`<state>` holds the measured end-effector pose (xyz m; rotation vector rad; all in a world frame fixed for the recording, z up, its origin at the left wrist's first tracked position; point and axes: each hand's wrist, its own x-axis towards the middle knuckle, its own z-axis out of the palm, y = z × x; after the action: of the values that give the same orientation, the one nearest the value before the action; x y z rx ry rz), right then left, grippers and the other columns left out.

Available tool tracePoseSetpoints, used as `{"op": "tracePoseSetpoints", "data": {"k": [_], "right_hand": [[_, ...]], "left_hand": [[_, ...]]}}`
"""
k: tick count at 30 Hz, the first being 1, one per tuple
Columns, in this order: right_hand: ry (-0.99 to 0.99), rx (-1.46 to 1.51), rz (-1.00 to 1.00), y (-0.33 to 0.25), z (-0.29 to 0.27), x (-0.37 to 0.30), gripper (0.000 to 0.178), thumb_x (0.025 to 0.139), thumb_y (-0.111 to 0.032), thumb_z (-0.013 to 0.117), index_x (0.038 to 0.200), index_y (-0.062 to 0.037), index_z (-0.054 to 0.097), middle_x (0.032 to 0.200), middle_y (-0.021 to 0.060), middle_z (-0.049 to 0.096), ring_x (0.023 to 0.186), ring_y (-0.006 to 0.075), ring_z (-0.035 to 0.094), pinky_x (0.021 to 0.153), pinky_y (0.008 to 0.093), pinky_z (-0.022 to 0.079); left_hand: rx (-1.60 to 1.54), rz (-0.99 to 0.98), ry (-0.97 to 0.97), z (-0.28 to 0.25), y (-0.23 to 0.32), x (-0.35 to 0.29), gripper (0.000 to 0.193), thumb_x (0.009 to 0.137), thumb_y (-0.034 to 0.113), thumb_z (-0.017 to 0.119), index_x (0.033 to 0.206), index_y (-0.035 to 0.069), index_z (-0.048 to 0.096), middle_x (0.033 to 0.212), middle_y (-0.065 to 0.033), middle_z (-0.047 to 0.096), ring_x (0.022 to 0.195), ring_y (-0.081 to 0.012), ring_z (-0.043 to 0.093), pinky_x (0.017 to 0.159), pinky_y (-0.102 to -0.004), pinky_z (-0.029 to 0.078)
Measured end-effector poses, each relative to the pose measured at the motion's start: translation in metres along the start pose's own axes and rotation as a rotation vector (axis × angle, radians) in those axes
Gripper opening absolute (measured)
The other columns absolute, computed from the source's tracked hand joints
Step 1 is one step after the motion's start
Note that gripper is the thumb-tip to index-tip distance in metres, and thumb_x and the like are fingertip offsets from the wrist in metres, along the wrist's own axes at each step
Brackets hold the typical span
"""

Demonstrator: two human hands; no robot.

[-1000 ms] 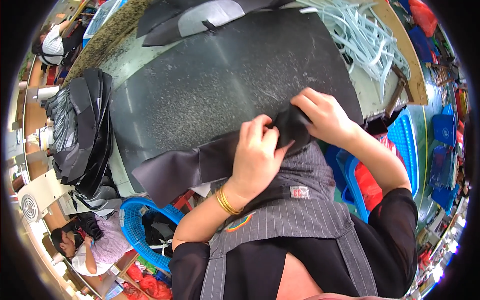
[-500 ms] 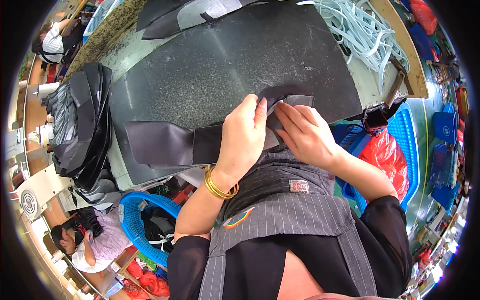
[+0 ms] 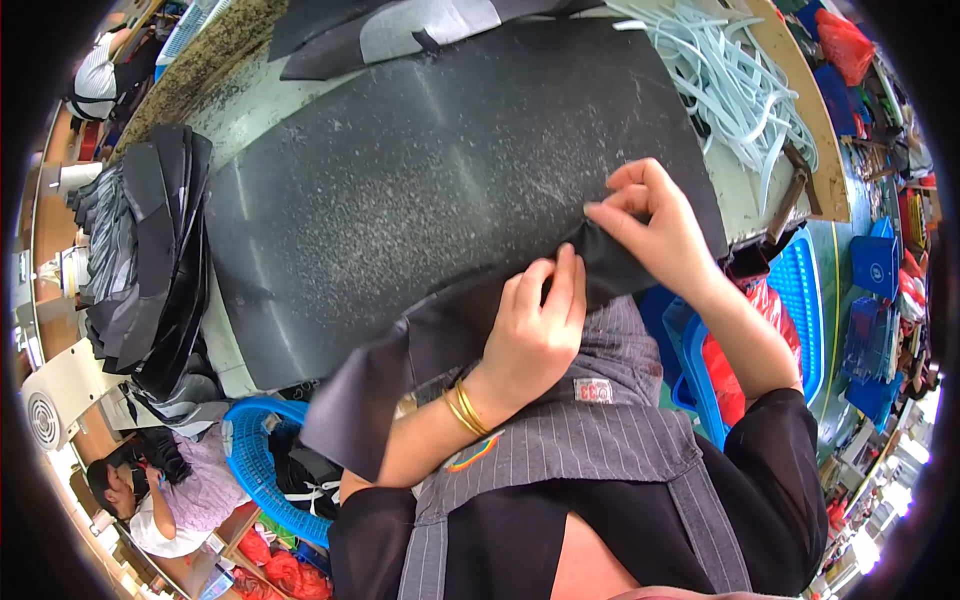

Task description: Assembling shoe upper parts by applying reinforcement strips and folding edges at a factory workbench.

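Observation:
A long strip of black leather-like material (image 3: 445, 330) lies along the near edge of the work surface. Its left end droops over my left forearm. My left hand (image 3: 535, 325) is closed on the strip near its middle, fingers bent over the upper edge. Just to the right, my right hand (image 3: 660, 225) has thumb and fingertips pinched at a raised bit of the strip's edge. Whatever is between those fingertips is too small to make out beyond the black material. Beneath the strip is a dark, scuffed mat (image 3: 400, 190).
Stacked black and grey pieces (image 3: 160, 250) hang at the left. More pieces (image 3: 420, 30) lie at the far edge. Pale blue strips (image 3: 740, 90) are heaped at far right. Blue baskets stand left (image 3: 250, 455) and right (image 3: 800, 290). A person (image 3: 190, 480) sits at lower left.
The strip has been turned and drawn toward me, its left end now over my left forearm. My left hand moved right and nearer; my right hand moved up and right.

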<state>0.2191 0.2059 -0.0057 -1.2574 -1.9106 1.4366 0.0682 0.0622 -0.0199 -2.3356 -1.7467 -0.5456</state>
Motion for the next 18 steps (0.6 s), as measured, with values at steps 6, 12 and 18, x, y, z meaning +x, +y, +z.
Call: {"op": "tracePoseSetpoints", "data": {"k": [6,12,18], "right_hand": [[0.128,-0.195,-0.295,0.010,0.009,-0.009,0.036,0.087,-0.005,0.075,0.114,-0.0014,0.051,0.080,0.0103,0.065,0.072,0.0208,0.067,0.068,0.0310,0.054],[0.283,-0.683,-0.648,0.002,-0.002,0.004,0.032,0.076,-0.006,0.078,0.104,-0.0029,0.061,0.094,0.0125,0.062,0.082,0.0321,0.062,0.070,0.0415,0.053],[-0.419,-0.807,-0.879,0.008,0.006,-0.037,0.076,0.087,-0.050,0.063,0.143,-0.0007,0.052,0.150,0.0163,0.050,0.139,0.0296,0.049,0.115,0.0429,0.040]], "left_hand": [[-0.313,-0.143,-0.080,-0.004,0.006,0.005,0.055,0.071,0.011,0.074,0.123,-0.005,0.067,0.134,-0.0122,0.063,0.100,-0.0266,0.054,0.090,-0.0380,0.050],[-0.117,-0.160,-0.148,0.003,0.006,0.021,0.054,0.081,0.028,0.073,0.134,0.018,0.064,0.147,-0.0047,0.053,0.098,-0.0258,0.052,0.078,-0.0352,0.047],[-0.231,0.005,-0.113,-0.030,-0.017,-0.034,0.038,0.083,0.011,0.060,0.118,-0.003,0.070,0.124,-0.0147,0.068,0.120,-0.0276,0.063,0.101,-0.0356,0.053]]}}
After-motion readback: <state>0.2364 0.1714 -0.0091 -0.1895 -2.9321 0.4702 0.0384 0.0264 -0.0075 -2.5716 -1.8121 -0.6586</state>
